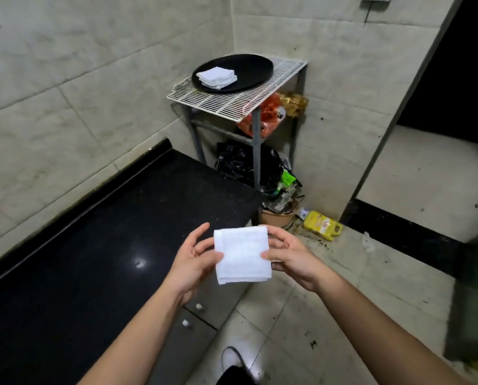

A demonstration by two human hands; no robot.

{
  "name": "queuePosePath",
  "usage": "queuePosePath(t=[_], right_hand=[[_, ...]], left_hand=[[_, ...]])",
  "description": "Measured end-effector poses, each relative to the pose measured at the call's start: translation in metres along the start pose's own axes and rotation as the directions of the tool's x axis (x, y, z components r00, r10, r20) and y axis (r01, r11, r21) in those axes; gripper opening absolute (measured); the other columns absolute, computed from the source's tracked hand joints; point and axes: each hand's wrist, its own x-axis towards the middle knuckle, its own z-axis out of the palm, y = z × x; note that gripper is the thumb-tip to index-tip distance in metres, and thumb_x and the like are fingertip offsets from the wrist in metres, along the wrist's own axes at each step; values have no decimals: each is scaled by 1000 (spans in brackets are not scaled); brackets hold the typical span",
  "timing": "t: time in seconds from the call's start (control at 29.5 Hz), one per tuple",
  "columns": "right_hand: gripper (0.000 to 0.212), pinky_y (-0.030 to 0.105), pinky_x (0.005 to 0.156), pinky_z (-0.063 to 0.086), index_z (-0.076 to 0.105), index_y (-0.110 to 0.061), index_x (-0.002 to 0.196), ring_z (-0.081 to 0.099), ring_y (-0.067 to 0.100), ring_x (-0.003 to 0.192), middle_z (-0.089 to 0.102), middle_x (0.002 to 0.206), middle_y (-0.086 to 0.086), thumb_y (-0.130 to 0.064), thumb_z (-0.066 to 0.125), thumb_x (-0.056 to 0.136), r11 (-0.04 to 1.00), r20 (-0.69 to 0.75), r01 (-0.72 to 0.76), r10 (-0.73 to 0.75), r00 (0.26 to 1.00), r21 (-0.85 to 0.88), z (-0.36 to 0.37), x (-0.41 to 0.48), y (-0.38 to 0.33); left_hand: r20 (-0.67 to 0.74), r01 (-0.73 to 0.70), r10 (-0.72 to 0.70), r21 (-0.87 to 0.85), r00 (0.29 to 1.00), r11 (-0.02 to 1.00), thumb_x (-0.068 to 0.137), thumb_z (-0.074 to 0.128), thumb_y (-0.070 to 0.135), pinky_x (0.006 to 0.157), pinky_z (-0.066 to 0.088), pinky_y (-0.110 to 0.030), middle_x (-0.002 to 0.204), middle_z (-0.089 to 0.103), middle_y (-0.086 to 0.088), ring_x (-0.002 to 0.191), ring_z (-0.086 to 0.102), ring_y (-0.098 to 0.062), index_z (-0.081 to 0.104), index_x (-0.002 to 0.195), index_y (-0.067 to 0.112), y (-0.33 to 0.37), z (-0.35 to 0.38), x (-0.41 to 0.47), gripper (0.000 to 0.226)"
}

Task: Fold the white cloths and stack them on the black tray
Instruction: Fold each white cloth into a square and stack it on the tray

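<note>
A folded white cloth (242,255) hangs in the air in front of me, above the corner of the black counter. My right hand (289,258) pinches its right edge between thumb and fingers. My left hand (196,258) is at its left edge, thumb on the front and fingers behind it. Farther back, a round black tray (255,66) sits on a white wire rack, with a small stack of folded white cloths (217,77) on its left part.
The wire rack (232,102) stands on grey metal legs in the tiled corner, with orange and black bags beneath. A black stone counter (107,245) runs along the left wall. A yellow container (322,225) lies on the floor. My shoe (232,359) shows below.
</note>
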Motion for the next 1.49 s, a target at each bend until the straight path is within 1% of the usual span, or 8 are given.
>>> queuePosePath(t=[0.2, 0.34, 0.51, 0.71, 0.81, 1.02, 1.19, 1.49], right_hand=[[59, 38, 81, 54, 55, -19, 134, 69, 19, 98, 69, 107, 11, 15, 59, 85, 998, -48, 47, -45, 998, 52, -42, 38, -26], [57, 33, 76, 55, 55, -18, 132, 68, 16, 92, 70, 88, 0, 16, 57, 86, 998, -88, 61, -61, 994, 4, -90, 74, -55], [69, 29, 73, 53, 53, -14, 136, 65, 24, 96, 68, 108, 18, 5, 70, 72, 987, -207, 118, -138, 969, -106, -152, 161, -132], [61, 29, 78, 57, 53, -11, 137, 68, 22, 100, 68, 114, 23, 18, 59, 84, 961, -181, 205, -238, 954, -185, -182, 264, -261], [58, 25, 79, 56, 55, -14, 133, 70, 14, 98, 71, 114, 12, 18, 60, 84, 958, -166, 222, -253, 953, -182, -186, 303, -298], [55, 24, 78, 58, 57, -22, 130, 70, 7, 96, 70, 114, 2, 12, 63, 87, 949, -59, 222, -240, 969, -222, -182, 396, -347], [56, 39, 87, 60, 50, -18, 140, 66, 21, 111, 65, 127, 7, 6, 62, 91, 962, 65, 185, -176, 982, -202, -163, 496, -382], [51, 27, 73, 54, 55, -17, 135, 68, 19, 106, 67, 125, 8, 2, 64, 89, 969, 205, 120, -75, 976, -216, -125, 648, -442]], left_hand=[[32, -83, 79, 126, 996, 989, 81, 60, -20, 59, 55, -26, 115, 70, -12, 81, 70, -16, 53, 132, 19, 25, 39, 54, 65], [93, -124, 110, 162, 990, 979, 80, 64, -18, 68, 57, -28, 118, 69, -11, 89, 69, -21, 54, 131, 19, 33, 74, 120, 64], [147, -162, 146, 102, 978, 981, 72, 75, -8, 75, 57, -34, 117, 70, -11, 95, 69, -25, 57, 127, 22, 69, 121, 234, 66], [82, -210, 209, -1, 974, 978, 66, 78, -11, 74, 57, -27, 108, 72, -9, 94, 69, -24, 52, 131, 16, 162, 151, 345, 75], [40, -242, 243, -27, 969, 970, 75, 68, -22, 73, 57, -26, 112, 70, -10, 94, 70, -20, 51, 133, 17, 195, 159, 377, 72], [-248, -321, 294, -74, 923, 944, 78, 70, -15, 83, 57, -35, 111, 70, -9, 93, 71, -21, 54, 128, 15, 235, 147, 438, 61], [-503, -359, 231, -172, 832, 917, 79, 72, -9, 89, 56, -41, 114, 70, -13, 104, 69, -26, 58, 119, 10, 271, 129, 505, 46], [-782, -410, 177, -108, 597, 905, 79, 73, -8, 64, 53, -26, 101, 68, -17, 70, 64, -17, 59, 99, 10, 335, 109, 605, 30]])
